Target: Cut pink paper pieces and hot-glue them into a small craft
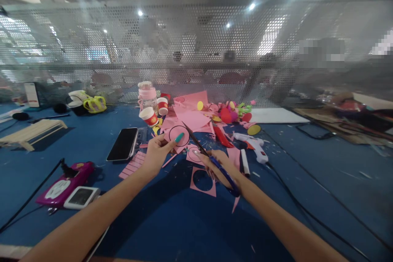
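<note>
My left hand (159, 152) pinches a piece of pink paper (177, 134) with a dark circle drawn on it, thumb on top. My right hand (218, 166) is closed round blue-handled scissors (211, 159), whose blades point up and left toward that paper. Below my hands a pink paper square with a round hole (202, 181) lies on the blue table (172, 221). More pink paper scraps (193, 116) are heaped just beyond my hands.
A black phone (123, 144) lies left of my left hand. A white glue gun (254, 147) with a black cord lies to the right. Red-and-white paper cups (150, 116), a pink jar (146, 94), a purple device (63, 186), a wooden rack (30, 133) and a mesh screen (196, 49) stand around.
</note>
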`<state>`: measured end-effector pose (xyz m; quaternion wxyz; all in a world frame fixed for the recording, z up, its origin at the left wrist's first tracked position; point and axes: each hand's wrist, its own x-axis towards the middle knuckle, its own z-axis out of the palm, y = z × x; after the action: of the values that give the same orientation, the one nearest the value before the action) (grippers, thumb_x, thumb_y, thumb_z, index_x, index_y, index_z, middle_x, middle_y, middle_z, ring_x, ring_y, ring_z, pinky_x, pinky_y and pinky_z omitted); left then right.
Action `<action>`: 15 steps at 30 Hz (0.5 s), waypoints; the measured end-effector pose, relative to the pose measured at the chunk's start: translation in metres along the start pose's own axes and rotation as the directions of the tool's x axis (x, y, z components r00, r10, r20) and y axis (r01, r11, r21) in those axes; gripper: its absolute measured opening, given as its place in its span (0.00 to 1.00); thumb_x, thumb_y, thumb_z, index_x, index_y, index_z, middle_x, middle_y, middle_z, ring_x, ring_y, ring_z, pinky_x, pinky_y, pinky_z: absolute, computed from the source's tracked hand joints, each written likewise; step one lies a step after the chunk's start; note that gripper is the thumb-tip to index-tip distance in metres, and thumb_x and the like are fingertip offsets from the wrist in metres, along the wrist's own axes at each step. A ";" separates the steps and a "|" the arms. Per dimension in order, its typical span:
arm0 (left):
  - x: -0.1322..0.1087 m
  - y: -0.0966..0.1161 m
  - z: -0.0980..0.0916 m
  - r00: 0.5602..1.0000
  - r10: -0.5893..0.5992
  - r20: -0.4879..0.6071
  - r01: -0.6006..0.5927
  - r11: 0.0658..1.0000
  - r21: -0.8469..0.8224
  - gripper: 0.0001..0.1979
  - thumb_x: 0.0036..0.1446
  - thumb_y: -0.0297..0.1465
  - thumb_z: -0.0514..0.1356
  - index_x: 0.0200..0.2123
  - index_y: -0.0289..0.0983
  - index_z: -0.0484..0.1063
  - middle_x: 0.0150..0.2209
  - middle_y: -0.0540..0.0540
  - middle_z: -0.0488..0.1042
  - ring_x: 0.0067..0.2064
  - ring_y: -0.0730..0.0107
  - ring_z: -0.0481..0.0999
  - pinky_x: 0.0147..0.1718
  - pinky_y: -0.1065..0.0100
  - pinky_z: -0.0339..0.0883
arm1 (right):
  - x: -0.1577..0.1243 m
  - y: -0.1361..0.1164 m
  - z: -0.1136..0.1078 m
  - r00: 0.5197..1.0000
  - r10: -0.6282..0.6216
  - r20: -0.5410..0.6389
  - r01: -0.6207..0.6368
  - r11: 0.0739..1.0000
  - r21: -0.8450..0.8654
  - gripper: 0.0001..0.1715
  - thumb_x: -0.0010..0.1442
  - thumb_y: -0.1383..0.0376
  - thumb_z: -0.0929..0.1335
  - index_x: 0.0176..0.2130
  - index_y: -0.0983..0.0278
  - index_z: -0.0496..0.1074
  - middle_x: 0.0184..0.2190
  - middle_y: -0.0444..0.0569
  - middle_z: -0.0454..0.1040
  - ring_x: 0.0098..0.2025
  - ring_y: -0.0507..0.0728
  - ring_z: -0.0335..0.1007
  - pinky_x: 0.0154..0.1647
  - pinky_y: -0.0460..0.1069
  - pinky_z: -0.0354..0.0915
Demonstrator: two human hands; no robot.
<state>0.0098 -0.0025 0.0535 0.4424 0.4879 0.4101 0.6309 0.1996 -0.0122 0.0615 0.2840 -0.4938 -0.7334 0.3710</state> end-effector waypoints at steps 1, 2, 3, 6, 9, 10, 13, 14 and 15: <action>0.000 0.000 0.000 1.000 -0.001 0.000 0.001 1.000 -0.003 0.11 0.40 0.35 0.65 0.26 0.33 0.73 0.17 0.53 0.69 0.18 0.80 0.65 0.19 0.77 0.60 | 0.000 0.000 0.000 1.000 -0.003 0.001 0.003 1.000 -0.003 0.25 0.52 0.47 0.61 0.19 0.64 0.60 0.09 0.40 0.60 0.13 0.48 0.59 0.17 0.43 0.58; 0.000 0.000 0.000 1.000 -0.004 0.000 0.004 1.000 -0.006 0.11 0.40 0.35 0.65 0.27 0.34 0.73 0.18 0.53 0.69 0.19 0.80 0.65 0.19 0.77 0.60 | 0.000 -0.001 0.000 1.000 -0.006 0.002 0.006 1.000 -0.009 0.25 0.52 0.48 0.62 0.19 0.64 0.60 0.09 0.40 0.60 0.13 0.48 0.59 0.17 0.43 0.58; 0.000 0.001 0.000 1.000 -0.008 0.000 0.008 1.000 -0.012 0.11 0.39 0.35 0.65 0.27 0.34 0.73 0.19 0.53 0.70 0.19 0.81 0.65 0.19 0.77 0.61 | 0.000 -0.001 -0.001 1.000 -0.008 0.004 0.008 1.000 -0.016 0.25 0.52 0.48 0.62 0.18 0.64 0.60 0.09 0.40 0.60 0.13 0.48 0.59 0.17 0.43 0.58; 0.000 0.002 0.000 1.000 -0.024 0.005 0.024 0.999 -0.041 0.13 0.39 0.35 0.65 0.29 0.34 0.74 0.22 0.52 0.72 0.20 0.80 0.66 0.20 0.76 0.63 | -0.001 -0.005 -0.003 1.000 0.001 0.010 0.000 0.999 -0.044 0.25 0.52 0.48 0.62 0.18 0.64 0.60 0.09 0.41 0.60 0.13 0.48 0.59 0.17 0.43 0.58; 0.000 0.003 0.001 0.999 -0.038 0.004 0.038 0.998 -0.057 0.13 0.39 0.35 0.65 0.30 0.34 0.74 0.22 0.52 0.72 0.21 0.79 0.67 0.22 0.75 0.64 | -0.001 -0.010 -0.005 0.999 0.022 0.033 -0.020 0.998 -0.059 0.25 0.53 0.49 0.62 0.17 0.64 0.60 0.09 0.42 0.61 0.13 0.49 0.60 0.17 0.43 0.58; 0.000 0.003 0.000 0.999 -0.039 0.004 0.040 0.997 -0.060 0.13 0.39 0.35 0.65 0.30 0.34 0.74 0.22 0.52 0.72 0.21 0.79 0.67 0.22 0.75 0.64 | -0.002 -0.012 -0.005 0.999 0.028 0.036 -0.025 0.998 -0.058 0.24 0.53 0.49 0.62 0.17 0.64 0.60 0.10 0.42 0.61 0.13 0.49 0.60 0.17 0.43 0.58; 0.001 0.001 0.000 0.999 -0.034 -0.003 0.033 0.998 -0.054 0.13 0.38 0.34 0.65 0.29 0.34 0.74 0.21 0.52 0.70 0.20 0.80 0.66 0.21 0.76 0.64 | -0.002 -0.015 -0.006 0.998 0.052 0.040 -0.051 0.998 -0.048 0.24 0.52 0.50 0.62 0.17 0.64 0.59 0.09 0.42 0.60 0.13 0.49 0.59 0.16 0.43 0.57; 0.001 0.001 -0.001 0.999 -0.031 -0.006 0.031 0.998 -0.050 0.12 0.38 0.35 0.65 0.28 0.33 0.74 0.20 0.53 0.70 0.20 0.80 0.66 0.20 0.76 0.63 | -0.002 -0.016 -0.007 0.997 0.062 0.042 -0.060 0.997 -0.048 0.24 0.52 0.50 0.62 0.17 0.64 0.58 0.09 0.42 0.60 0.13 0.49 0.59 0.16 0.43 0.57; 0.001 0.000 -0.001 1.000 -0.029 -0.009 0.029 0.999 -0.046 0.12 0.38 0.35 0.65 0.28 0.33 0.74 0.19 0.53 0.69 0.19 0.80 0.65 0.20 0.76 0.63 | -0.003 -0.016 -0.007 0.997 0.070 0.044 -0.068 0.996 -0.050 0.24 0.52 0.51 0.62 0.17 0.64 0.58 0.09 0.42 0.59 0.13 0.49 0.59 0.16 0.43 0.57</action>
<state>0.0086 -0.0015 0.0540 0.4605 0.4685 0.4049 0.6360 0.1974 -0.0166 0.0787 0.2420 -0.5170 -0.7310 0.3738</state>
